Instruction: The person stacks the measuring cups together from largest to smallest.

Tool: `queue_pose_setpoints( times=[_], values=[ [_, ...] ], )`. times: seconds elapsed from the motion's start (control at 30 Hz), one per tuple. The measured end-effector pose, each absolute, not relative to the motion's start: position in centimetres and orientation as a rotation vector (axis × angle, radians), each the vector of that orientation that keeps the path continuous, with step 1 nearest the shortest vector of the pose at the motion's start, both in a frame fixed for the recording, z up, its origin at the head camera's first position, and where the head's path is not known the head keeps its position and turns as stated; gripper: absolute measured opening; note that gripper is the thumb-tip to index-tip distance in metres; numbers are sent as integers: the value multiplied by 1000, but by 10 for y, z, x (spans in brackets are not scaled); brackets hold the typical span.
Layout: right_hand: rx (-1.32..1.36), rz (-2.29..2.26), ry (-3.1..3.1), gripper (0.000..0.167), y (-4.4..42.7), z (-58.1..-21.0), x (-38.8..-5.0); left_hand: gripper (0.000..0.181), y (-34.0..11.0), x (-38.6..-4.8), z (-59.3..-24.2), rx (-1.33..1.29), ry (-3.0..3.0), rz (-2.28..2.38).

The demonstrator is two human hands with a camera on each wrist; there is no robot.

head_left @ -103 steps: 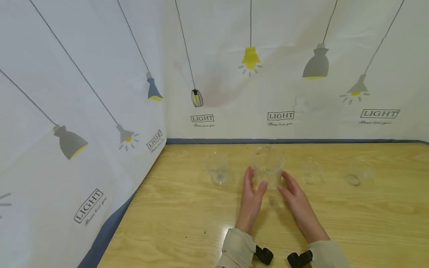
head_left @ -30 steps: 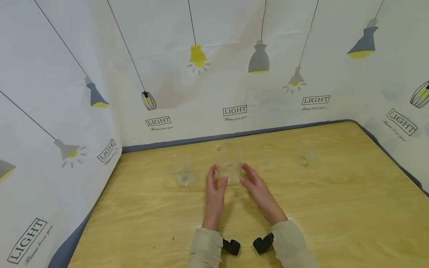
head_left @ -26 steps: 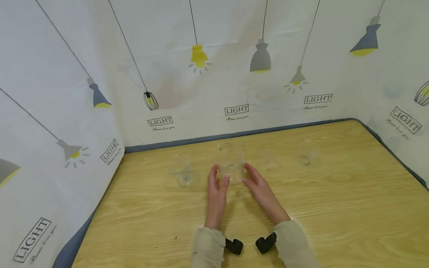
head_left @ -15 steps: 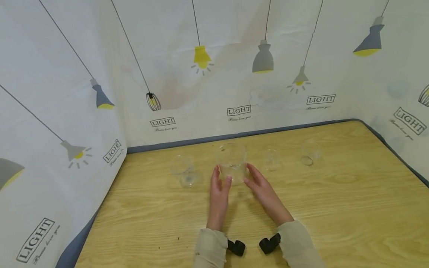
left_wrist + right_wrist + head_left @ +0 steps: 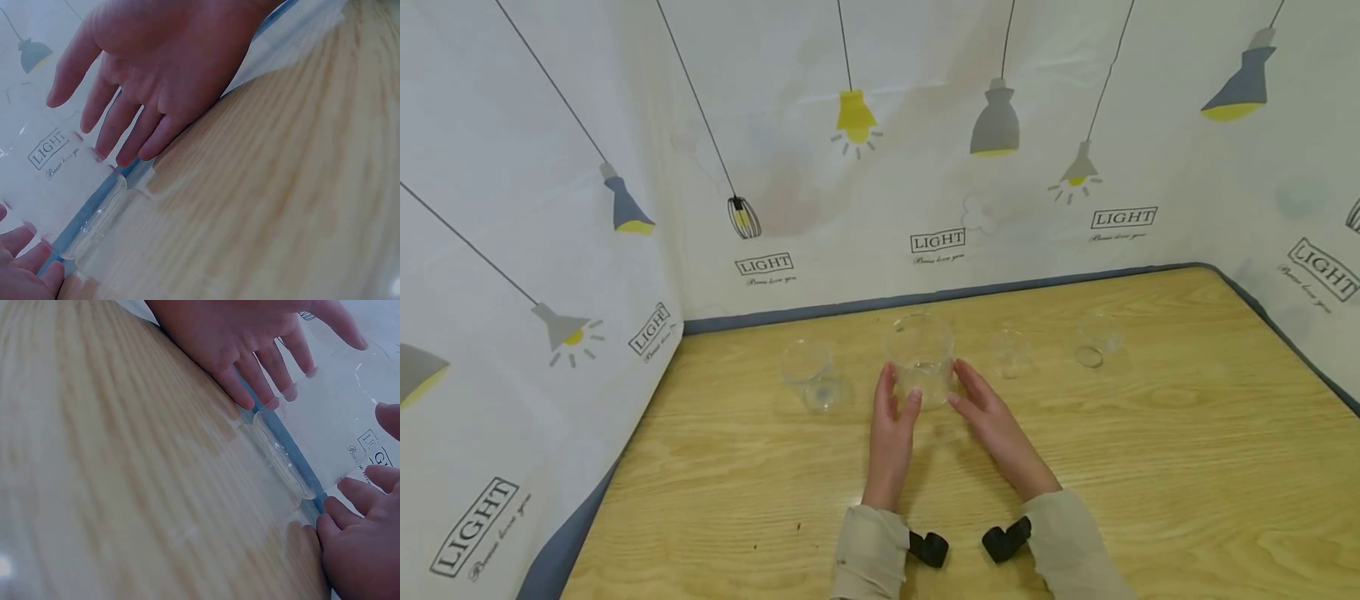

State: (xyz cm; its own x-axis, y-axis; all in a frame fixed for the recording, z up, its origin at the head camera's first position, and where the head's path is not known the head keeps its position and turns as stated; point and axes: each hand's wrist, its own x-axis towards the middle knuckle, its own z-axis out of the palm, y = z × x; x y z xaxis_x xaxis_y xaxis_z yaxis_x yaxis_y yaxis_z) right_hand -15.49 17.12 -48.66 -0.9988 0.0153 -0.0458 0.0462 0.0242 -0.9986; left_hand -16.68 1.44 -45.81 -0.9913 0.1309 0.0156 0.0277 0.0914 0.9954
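Observation:
A wide clear glass (image 5: 919, 340) stands upright on the wooden table, in front of me. My left hand (image 5: 891, 442) is at its left side, and my right hand (image 5: 1003, 433) at its right side. Both touch the glass with fairly straight, extended fingers, thumbs on the near side. In the left wrist view, the fingertips of the left hand (image 5: 169, 56) meet the wall of the glass (image 5: 56, 200), just above its thick base. The right wrist view has the right hand (image 5: 231, 331) against the opposite wall of the glass (image 5: 331, 419).
Left of the hands stands another clear glass (image 5: 805, 362). To the right are a small clear glass (image 5: 1013, 354) and a further clear vessel (image 5: 1101, 335) with a ring-shaped base. A lamp-printed sheet (image 5: 925, 192) borders the wooden table (image 5: 737, 467) at the back and sides.
Since the earliest frame the head view has turned right, so everything shifts left and the right-hand corner appears. Both hands stay at the glass, and the glasses keep their places.

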Motion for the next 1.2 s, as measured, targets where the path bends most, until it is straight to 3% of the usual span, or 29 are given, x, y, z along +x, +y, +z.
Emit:
queue_pose_setpoints(
  times=[0.37,0.93,1.2],
  values=[
    [73,-2210,2201,71,172,-486,-156,61,13,-181,-486,191,2267,2129],
    [92,-2221,2205,70,175,-487,-154,56,15,-176,-481,139,2268,2124],
    [92,-2251,2170,61,175,-488,-156,58,14,-180,-487,147,2285,2120]
  ],
)
